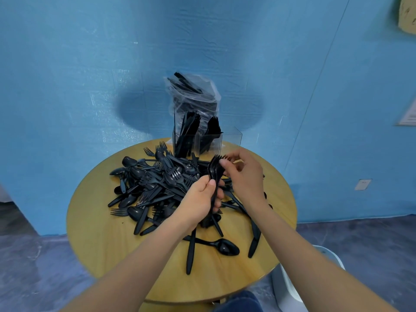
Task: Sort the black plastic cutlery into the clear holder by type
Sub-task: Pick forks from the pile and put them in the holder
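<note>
A heap of black plastic forks, spoons and knives lies across the round wooden table. My left hand grips a bundle of black forks by the handles, tines up. My right hand pinches the tines at the top of that bundle. Behind them stands the clear holder: its left compartment holds knives, the middle one forks, the right one looks empty.
A clear plastic bag of black cutlery leans against the blue wall behind the holder. A lone spoon and knife lie near the table's front. A white bin stands on the floor at the right.
</note>
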`<move>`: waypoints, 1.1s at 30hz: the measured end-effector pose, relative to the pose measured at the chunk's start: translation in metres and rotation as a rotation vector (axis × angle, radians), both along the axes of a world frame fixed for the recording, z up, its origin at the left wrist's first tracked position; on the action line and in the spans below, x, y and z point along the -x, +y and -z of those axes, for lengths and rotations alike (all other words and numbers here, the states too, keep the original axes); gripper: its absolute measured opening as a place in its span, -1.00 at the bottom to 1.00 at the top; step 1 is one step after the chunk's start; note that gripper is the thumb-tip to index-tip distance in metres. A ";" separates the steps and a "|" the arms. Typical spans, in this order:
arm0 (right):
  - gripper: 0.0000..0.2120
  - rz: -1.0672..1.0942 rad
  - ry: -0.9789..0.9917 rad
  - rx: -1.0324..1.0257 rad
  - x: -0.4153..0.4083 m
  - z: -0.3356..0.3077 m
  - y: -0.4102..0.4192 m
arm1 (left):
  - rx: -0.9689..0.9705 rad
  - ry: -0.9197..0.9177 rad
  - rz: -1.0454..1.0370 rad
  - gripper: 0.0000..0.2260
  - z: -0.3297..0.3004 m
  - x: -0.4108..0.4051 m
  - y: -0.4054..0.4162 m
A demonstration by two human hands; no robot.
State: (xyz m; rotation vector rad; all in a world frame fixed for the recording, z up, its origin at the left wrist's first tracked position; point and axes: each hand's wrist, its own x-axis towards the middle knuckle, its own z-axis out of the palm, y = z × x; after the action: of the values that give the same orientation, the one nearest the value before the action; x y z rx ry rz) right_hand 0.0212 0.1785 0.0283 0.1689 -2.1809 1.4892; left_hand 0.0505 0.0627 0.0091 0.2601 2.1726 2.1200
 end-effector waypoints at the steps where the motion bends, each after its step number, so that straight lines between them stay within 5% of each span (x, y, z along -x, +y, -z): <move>1: -0.85 -0.038 -0.015 -0.007 -0.002 0.001 -0.002 | 0.020 0.013 -0.012 -0.76 0.003 -0.001 -0.003; 13: -0.87 -0.096 -0.319 -0.630 -0.038 0.058 0.026 | 0.366 0.193 -0.299 -0.74 0.035 -0.014 -0.047; 21: -0.64 -0.150 -0.328 -0.659 -0.025 0.053 0.017 | 0.507 0.288 -0.369 -0.74 0.048 -0.014 -0.048; 33: -0.67 -0.425 -0.390 -0.726 -0.014 0.058 0.026 | 0.547 0.298 -0.332 -0.75 0.051 -0.008 -0.042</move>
State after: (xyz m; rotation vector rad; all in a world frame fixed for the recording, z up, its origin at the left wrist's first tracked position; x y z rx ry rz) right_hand 0.0354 0.2049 -0.0301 0.6637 -3.0775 0.8858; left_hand 0.0581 0.0203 -0.0421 0.1840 3.0474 1.5893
